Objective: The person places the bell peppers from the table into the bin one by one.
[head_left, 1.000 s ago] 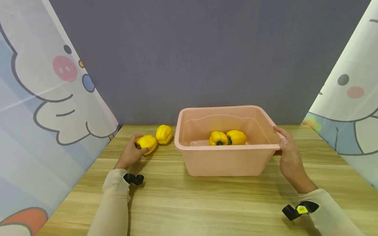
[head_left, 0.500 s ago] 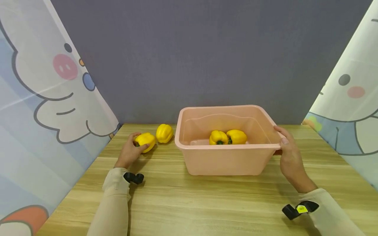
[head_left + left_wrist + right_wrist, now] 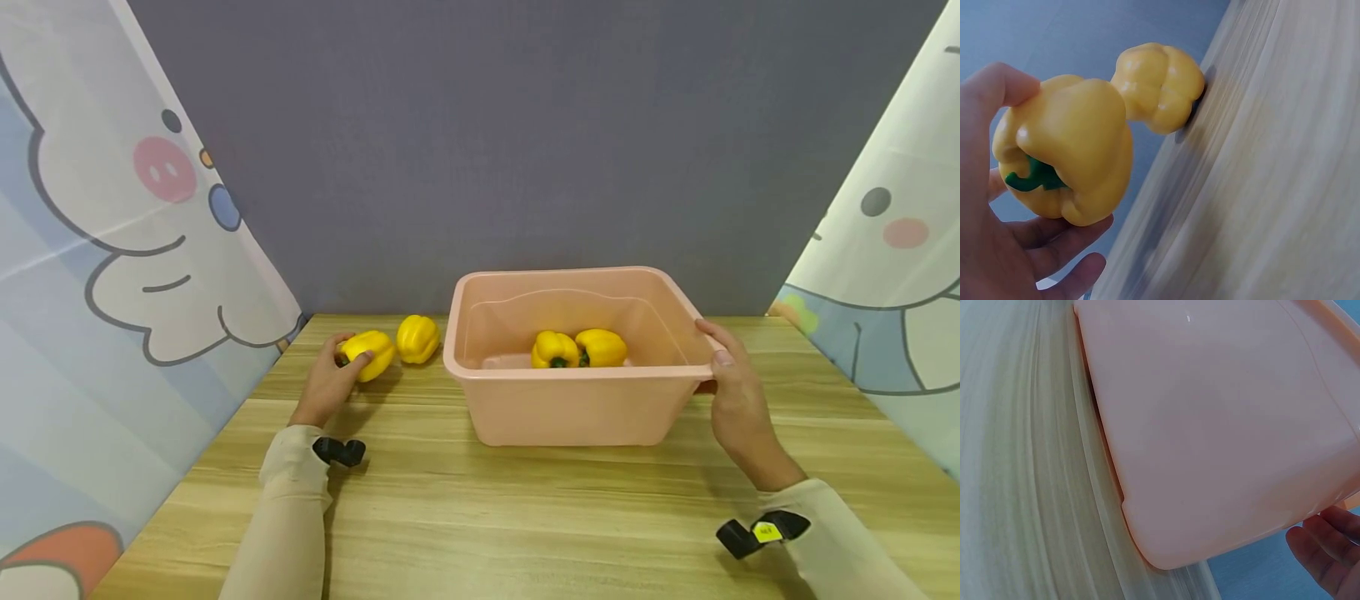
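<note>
My left hand (image 3: 328, 385) holds a yellow bell pepper (image 3: 373, 355) between thumb and fingers, just above the table at the left. In the left wrist view, this pepper (image 3: 1079, 144) has its green stem turned toward the palm. Close behind it, a second yellow bell pepper (image 3: 417, 339) rests on the table. My right hand (image 3: 738, 408) grips the right front corner of a pink plastic bin (image 3: 562, 410), thumb over the rim. In the right wrist view, its fingertips (image 3: 1310, 550) lie under the rim. Two yellow bell peppers, one (image 3: 555, 350) beside another (image 3: 602, 348), lie inside the bin.
The wooden table (image 3: 495, 517) runs back to a grey wall panel (image 3: 525, 150). Cartoon-printed sheets, one on the left (image 3: 90, 350) and one on the right (image 3: 892, 275), border it. Each wrist carries a small black camera, the left one (image 3: 339, 452) and the right one (image 3: 761, 533).
My left hand has raised its bell pepper slightly and moved it a little to the left, away from the pepper behind it. The right hand and the bin have stayed put.
</note>
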`<state>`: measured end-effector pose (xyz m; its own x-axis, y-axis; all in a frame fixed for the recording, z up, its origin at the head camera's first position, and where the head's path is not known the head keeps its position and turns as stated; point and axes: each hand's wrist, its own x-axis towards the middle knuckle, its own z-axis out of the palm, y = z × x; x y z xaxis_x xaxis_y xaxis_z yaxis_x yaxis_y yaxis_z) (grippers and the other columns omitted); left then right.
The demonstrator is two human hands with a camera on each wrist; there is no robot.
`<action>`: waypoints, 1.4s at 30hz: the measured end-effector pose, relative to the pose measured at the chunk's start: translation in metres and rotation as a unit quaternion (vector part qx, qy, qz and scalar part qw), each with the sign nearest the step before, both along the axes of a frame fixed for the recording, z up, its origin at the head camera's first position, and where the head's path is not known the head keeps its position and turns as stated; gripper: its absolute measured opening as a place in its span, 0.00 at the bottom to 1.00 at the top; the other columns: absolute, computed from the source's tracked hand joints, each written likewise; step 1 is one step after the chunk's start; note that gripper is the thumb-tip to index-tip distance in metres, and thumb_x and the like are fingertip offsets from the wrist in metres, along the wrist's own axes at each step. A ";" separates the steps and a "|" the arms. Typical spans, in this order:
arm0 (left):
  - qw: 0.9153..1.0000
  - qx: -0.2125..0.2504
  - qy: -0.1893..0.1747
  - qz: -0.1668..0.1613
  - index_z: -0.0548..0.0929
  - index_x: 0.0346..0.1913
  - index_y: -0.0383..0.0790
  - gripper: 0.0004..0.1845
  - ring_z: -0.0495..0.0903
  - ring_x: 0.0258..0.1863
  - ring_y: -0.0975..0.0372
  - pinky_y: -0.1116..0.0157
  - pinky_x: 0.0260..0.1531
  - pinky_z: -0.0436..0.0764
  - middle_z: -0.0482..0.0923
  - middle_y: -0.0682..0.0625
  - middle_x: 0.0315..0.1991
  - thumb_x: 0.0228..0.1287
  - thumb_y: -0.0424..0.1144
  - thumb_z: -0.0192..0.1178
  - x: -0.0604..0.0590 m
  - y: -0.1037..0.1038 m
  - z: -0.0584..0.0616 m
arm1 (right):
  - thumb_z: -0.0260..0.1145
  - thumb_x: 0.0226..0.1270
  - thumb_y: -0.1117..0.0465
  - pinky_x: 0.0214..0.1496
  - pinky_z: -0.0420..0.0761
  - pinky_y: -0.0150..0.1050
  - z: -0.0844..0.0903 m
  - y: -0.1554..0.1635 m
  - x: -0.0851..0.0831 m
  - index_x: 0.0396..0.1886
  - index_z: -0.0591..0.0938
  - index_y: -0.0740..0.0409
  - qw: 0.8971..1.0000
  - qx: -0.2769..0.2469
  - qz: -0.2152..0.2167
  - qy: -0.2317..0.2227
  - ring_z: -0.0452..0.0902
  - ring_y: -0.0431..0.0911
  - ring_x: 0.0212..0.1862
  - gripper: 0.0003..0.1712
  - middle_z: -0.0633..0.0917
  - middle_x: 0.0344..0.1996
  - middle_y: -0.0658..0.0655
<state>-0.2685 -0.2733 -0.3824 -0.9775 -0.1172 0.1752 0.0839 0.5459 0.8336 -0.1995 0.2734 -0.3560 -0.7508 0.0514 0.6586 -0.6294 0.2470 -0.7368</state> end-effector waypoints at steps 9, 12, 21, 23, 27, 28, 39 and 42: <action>1.000 0.001 0.000 0.002 0.59 0.76 0.42 0.44 0.71 0.58 0.46 0.49 0.58 0.70 0.68 0.38 0.65 0.68 0.66 0.56 -0.002 0.000 -0.001 | 0.38 0.83 0.61 0.35 0.76 0.26 0.000 0.000 0.000 0.74 0.67 0.64 1.000 0.006 -0.007 -0.001 0.75 0.38 0.35 0.26 0.76 0.54 0.53; 1.000 0.009 0.000 0.005 0.59 0.76 0.42 0.44 0.71 0.59 0.46 0.50 0.58 0.70 0.68 0.37 0.65 0.68 0.65 0.56 -0.001 0.002 0.001 | 0.39 0.83 0.61 0.35 0.76 0.26 -0.001 0.000 0.000 0.74 0.67 0.63 1.000 0.003 -0.006 -0.002 0.76 0.38 0.35 0.26 0.76 0.54 0.53; 0.999 0.030 0.006 0.012 0.58 0.77 0.44 0.42 0.71 0.57 0.48 0.54 0.55 0.71 0.69 0.35 0.63 0.70 0.64 0.55 -0.001 0.006 0.003 | 0.38 0.83 0.60 0.35 0.76 0.27 -0.001 0.001 0.000 0.74 0.67 0.62 1.000 0.015 -0.021 -0.013 0.76 0.39 0.36 0.27 0.76 0.53 0.52; 0.999 0.035 0.009 0.009 0.58 0.77 0.44 0.42 0.72 0.55 0.49 0.57 0.52 0.73 0.70 0.35 0.61 0.70 0.63 0.55 0.000 0.008 0.005 | 0.37 0.83 0.60 0.35 0.76 0.26 -0.001 0.001 0.000 0.74 0.67 0.62 1.000 0.016 -0.023 -0.012 0.76 0.39 0.36 0.27 0.76 0.53 0.52; 0.999 0.041 0.014 0.004 0.57 0.77 0.45 0.41 0.74 0.50 0.51 0.64 0.46 0.75 0.71 0.35 0.59 0.71 0.62 0.55 0.001 0.012 0.009 | 0.37 0.82 0.60 0.35 0.76 0.26 -0.002 0.000 0.000 0.74 0.67 0.62 1.000 0.015 -0.021 -0.009 0.76 0.39 0.35 0.27 0.76 0.54 0.53; 0.999 0.042 0.015 0.002 0.57 0.77 0.45 0.40 0.74 0.49 0.52 0.66 0.44 0.75 0.71 0.35 0.59 0.71 0.62 0.55 0.002 0.013 0.010 | 0.37 0.83 0.60 0.35 0.76 0.27 -0.002 0.000 0.000 0.74 0.67 0.63 1.000 0.014 -0.020 -0.008 0.76 0.39 0.35 0.27 0.76 0.53 0.53; 0.999 0.040 0.025 0.003 0.59 0.77 0.46 0.40 0.74 0.48 0.52 0.63 0.44 0.75 0.72 0.35 0.58 0.71 0.63 0.55 0.000 0.015 0.012 | 0.36 0.82 0.60 0.35 0.77 0.27 0.000 -0.001 0.000 0.74 0.67 0.64 0.999 0.028 -0.027 -0.002 0.76 0.39 0.35 0.27 0.75 0.55 0.52; 0.999 0.043 0.026 0.003 0.59 0.77 0.46 0.41 0.75 0.49 0.52 0.64 0.44 0.75 0.73 0.36 0.59 0.70 0.64 0.55 -0.002 0.016 0.011 | 0.36 0.82 0.60 0.35 0.77 0.27 0.000 0.000 0.000 0.74 0.67 0.64 0.999 0.030 -0.029 -0.002 0.76 0.39 0.35 0.27 0.75 0.55 0.52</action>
<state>-0.2710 -0.2578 -0.3712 -0.9665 -0.1395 0.2155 0.1261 0.4731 0.8720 -0.1992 0.2730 -0.3557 -0.7509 0.0547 0.6581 -0.6094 0.3266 -0.7225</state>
